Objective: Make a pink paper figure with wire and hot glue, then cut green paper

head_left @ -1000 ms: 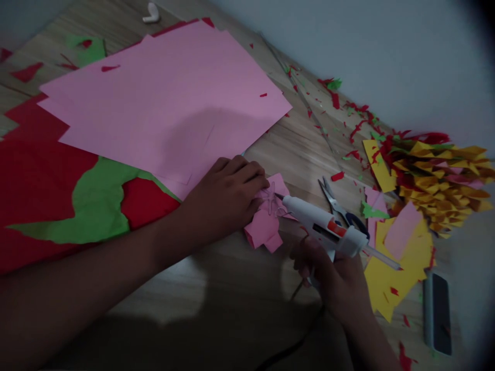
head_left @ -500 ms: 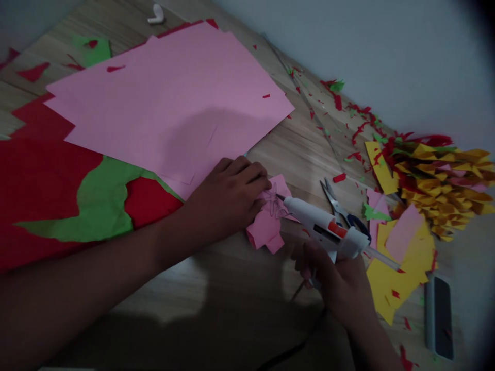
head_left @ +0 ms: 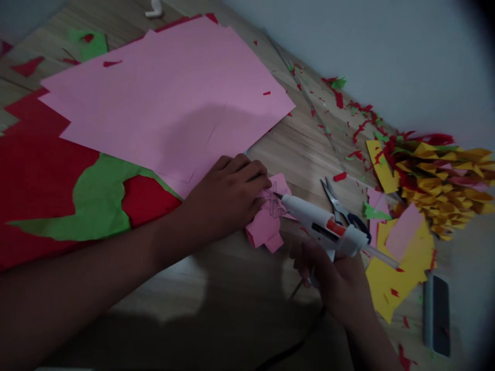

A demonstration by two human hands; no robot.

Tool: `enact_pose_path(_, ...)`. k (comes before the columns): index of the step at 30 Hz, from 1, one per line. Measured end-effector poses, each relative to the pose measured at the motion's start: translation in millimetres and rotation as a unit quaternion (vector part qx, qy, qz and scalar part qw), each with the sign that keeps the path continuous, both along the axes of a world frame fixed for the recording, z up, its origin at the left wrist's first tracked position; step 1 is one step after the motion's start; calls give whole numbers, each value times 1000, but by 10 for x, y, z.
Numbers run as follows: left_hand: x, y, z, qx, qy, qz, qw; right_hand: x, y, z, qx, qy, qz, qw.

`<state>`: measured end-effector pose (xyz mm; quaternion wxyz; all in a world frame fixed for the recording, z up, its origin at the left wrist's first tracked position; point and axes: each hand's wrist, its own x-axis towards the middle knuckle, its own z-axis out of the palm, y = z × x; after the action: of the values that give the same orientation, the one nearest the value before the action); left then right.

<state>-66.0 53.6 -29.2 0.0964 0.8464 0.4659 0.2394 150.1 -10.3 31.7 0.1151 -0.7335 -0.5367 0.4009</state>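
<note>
My right hand [head_left: 334,283] grips a white hot glue gun [head_left: 309,214] by its handle, with a clear glue stick [head_left: 381,256] jutting out of the back. The gun's dark nozzle tip is at a pink paper cutout [head_left: 266,232] with notched, petal-like edges and thin drawn or glued lines on it. From the left, my left hand [head_left: 232,193] has its fingers bent and closed at the cutout's edge, holding it against the wooden surface. The fingertips are partly hidden.
Large pink sheets [head_left: 170,98] lie over red paper [head_left: 34,175] and a green cutout [head_left: 100,201]. Scissors [head_left: 338,203], yellow paper [head_left: 410,252], a folded yellow paper piece [head_left: 444,180] and a phone [head_left: 436,314] are on the right. Red and green scraps lie along the wall.
The glue gun's nozzle has shifted very slightly to the left over the pink paper cutout. My left hand stays on the cutout. The view has tilted a little.
</note>
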Motion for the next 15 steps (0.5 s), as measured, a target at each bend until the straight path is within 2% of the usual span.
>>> enact_pose_path(15,1,1,0,-2,0,-1,1000,11,7,-12,15,-6,20,1000)
